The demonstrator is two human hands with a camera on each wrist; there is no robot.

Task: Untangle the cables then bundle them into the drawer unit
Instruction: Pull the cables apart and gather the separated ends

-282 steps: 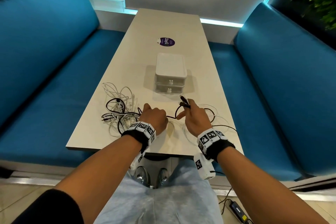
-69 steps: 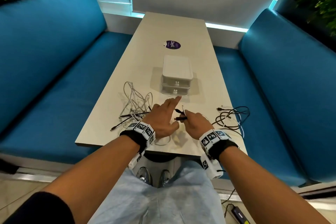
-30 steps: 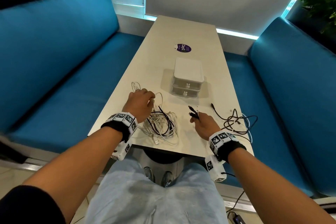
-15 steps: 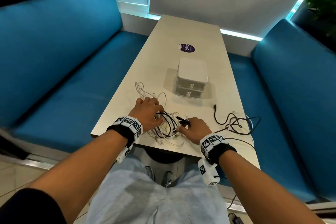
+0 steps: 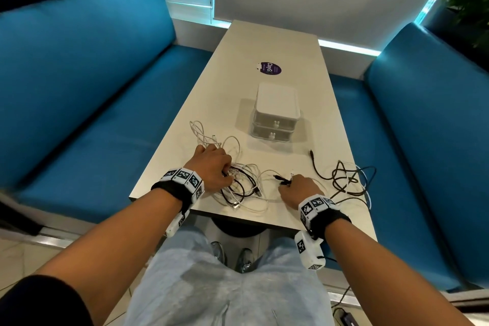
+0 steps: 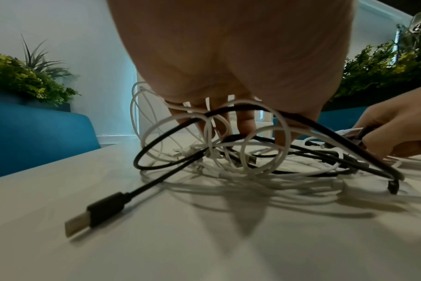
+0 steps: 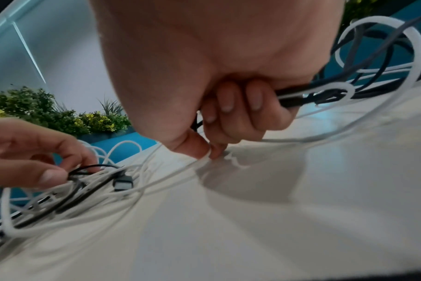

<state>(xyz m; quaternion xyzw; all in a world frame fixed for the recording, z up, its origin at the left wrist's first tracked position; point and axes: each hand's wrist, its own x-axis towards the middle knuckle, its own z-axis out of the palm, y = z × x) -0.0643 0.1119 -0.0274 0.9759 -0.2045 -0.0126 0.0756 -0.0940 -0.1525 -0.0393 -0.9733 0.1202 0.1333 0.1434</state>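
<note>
Two heaps of cables on the table [image 5: 264,42]: tangled white and black cables [image 5: 244,185] in the lower centre of the head view, loose black cables [image 5: 346,177] at the lower right, well apart. Left hand [image 5: 215,167] on the tangle, fingers [image 6: 246,121] curled down among the loops, thumb and forefinger pinching a black strand. Right hand [image 5: 297,190] just right of the tangle, fingers [image 7: 231,106] curled around black cable ends [image 5: 281,179], thumb tip pressed on a thin white cable on the table. Black plug [image 6: 94,213] flat on the table, lower left of the left wrist view. Drawer unit [image 5: 276,111] above the cables at centre, both drawers closed. Blue benches [image 5: 79,74] at both sides.
</note>
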